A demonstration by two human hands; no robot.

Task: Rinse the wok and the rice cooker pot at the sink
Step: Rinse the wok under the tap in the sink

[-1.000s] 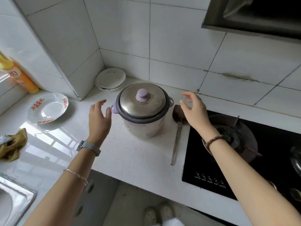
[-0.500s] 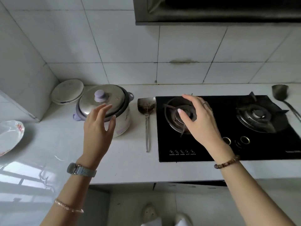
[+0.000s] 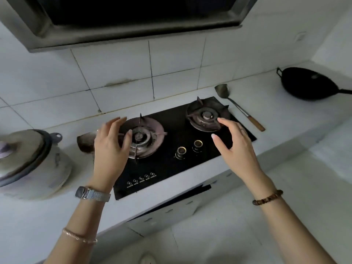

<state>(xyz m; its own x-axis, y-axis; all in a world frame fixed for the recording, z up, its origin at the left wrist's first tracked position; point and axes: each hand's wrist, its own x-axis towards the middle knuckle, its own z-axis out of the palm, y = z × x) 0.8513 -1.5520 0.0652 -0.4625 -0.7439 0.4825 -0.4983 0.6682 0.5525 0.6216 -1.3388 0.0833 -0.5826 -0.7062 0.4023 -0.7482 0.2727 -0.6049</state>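
A black wok point(image 3: 308, 83) with a long handle sits on the white counter at the far right. The rice cooker point(image 3: 28, 164), lid on, stands at the left edge of the view. My left hand point(image 3: 110, 147) hovers over the left burner with fingers loosely spread, holding nothing. My right hand point(image 3: 236, 145) hovers over the right part of the black gas hob point(image 3: 171, 149), fingers relaxed and empty. Both hands are well apart from the wok and the cooker. The sink is out of view.
A metal spatula point(image 3: 236, 105) with a wooden handle lies between the hob and the wok. Another spatula head point(image 3: 85, 141) shows behind my left hand. A range hood point(image 3: 133, 18) hangs overhead. Two knobs point(image 3: 188, 147) sit on the hob.
The view has swung right, away from the rice cooker, bringing the wok into sight. Both hands moved right with it, from beside the cooker to above the hob.
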